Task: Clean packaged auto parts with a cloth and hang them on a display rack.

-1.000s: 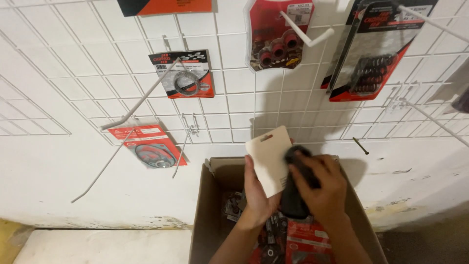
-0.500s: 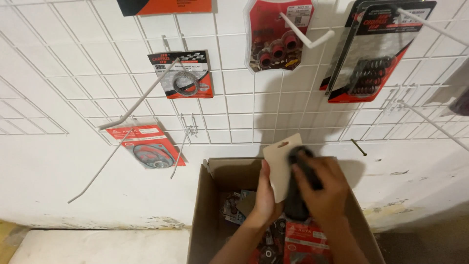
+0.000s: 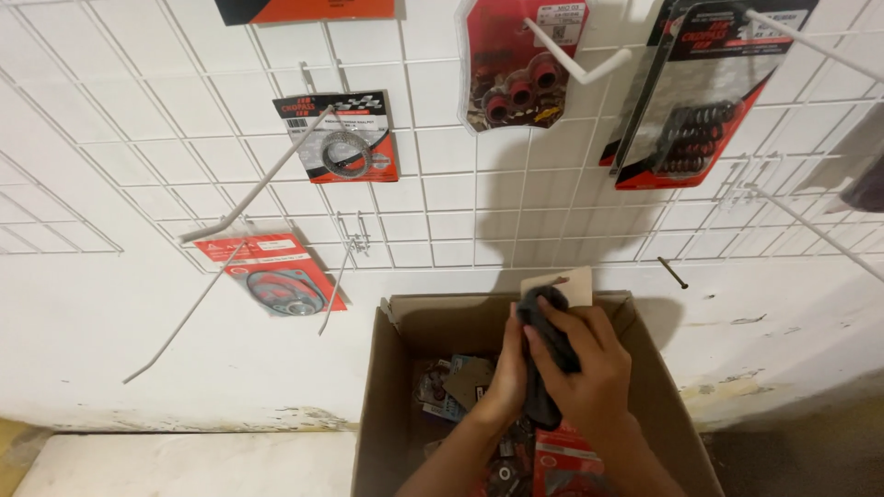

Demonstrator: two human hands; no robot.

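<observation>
Two hands (image 3: 552, 368) grip one carded packet (image 3: 552, 294) over one box (image 3: 387, 405).

— What holds everything here?

— A white wire grid (image 3: 442, 198) on the wall, with long hooks (image 3: 253, 198) sticking out. Red-and-black packets (image 3: 343, 138) hang on it, some with rings inside.

— And lower down?

— An open cardboard box (image 3: 387, 414) stands against the wall, with more packets (image 3: 562, 465) lying inside it.
</observation>
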